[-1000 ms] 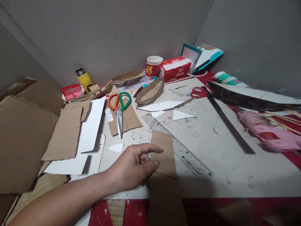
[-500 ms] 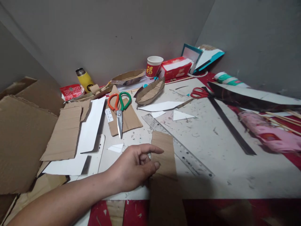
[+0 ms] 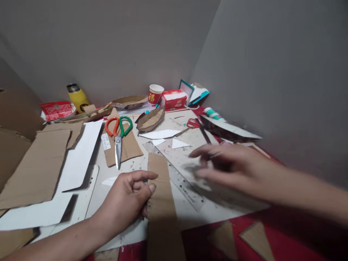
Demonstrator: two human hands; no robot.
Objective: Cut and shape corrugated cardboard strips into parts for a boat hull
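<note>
My left hand [image 3: 126,201] rests on the table with curled fingers, thumb and forefinger at the left edge of a long brown cardboard strip [image 3: 163,206] that runs toward me. My right hand [image 3: 231,168] hovers over the table to the right, fingers stretched out and blurred by motion, above the clear plastic ruler [image 3: 174,175] and holding nothing that I can see. Orange-and-green scissors [image 3: 118,135] lie on a cardboard piece behind my left hand.
Cardboard sheets [image 3: 38,166] and white card [image 3: 78,156] cover the left side. A cardboard boat shape [image 3: 151,119], red scissors [image 3: 193,123], paper cup [image 3: 156,94], red tissue box [image 3: 174,99], yellow bottle [image 3: 77,98] and grey walls stand behind. The tabletop's bare part [image 3: 190,145] is white.
My head has turned right and the view has pulled back. My right hand has come into view from the right, over the ruler. My left hand stays at the cardboard strip.
</note>
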